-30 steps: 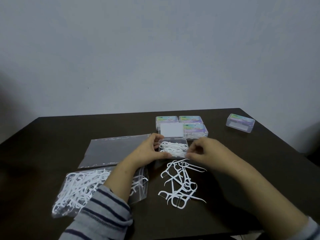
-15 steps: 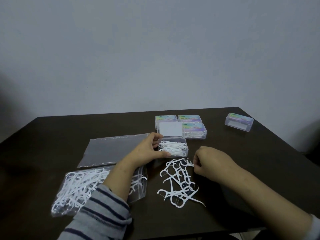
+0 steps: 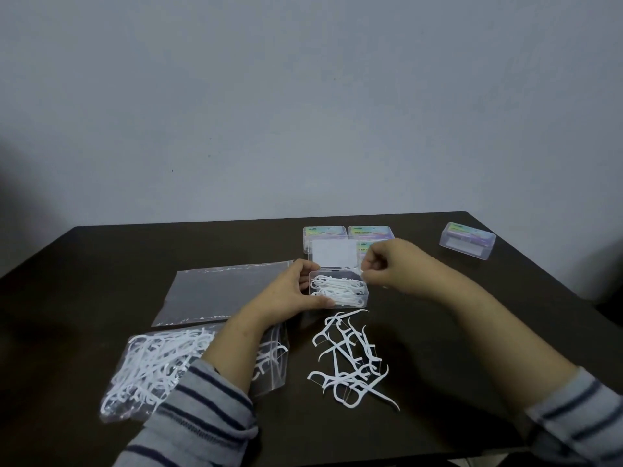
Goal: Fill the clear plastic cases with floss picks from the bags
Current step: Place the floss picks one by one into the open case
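Open case: a clear plastic case (image 3: pixel 338 288) sits at the centre of the frame on the dark desk (image 3: pixel 472 332), its white-backed lid (image 3: pixel 333 252) raised behind it; white floss picks lie inside.
Left hand: the left hand (image 3: pixel 289 294) grips the case's left side, thumb along the near edge and fingers (image 3: pixel 305 266) curled round the far corner.
Right hand: the right hand (image 3: pixel 391 267) hovers over the case's right rim, fingers curled tight together in a pinch; whether a pick sits between them is too small to tell.
Loose picks: a tangle of floss picks (image 3: pixel 352 358) lies on the desk just below the case, centre of the frame.
Full bag: a clear bag (image 3: pixel 158 365) stuffed with picks lies at lower left, partly under the left forearm.
Flat bag: a flattened clear bag (image 3: pixel 219 291) lies left of the case, above the full one.
Closed cases: labelled cases (image 3: pixel 347 232) cluster directly behind the raised lid; one more case (image 3: pixel 467 240) stands well apart at the right edge of the desk.
Sleeves: grey sleeves with dark stripes (image 3: pixel 202 412) cover both forearms at the bottom of the frame.
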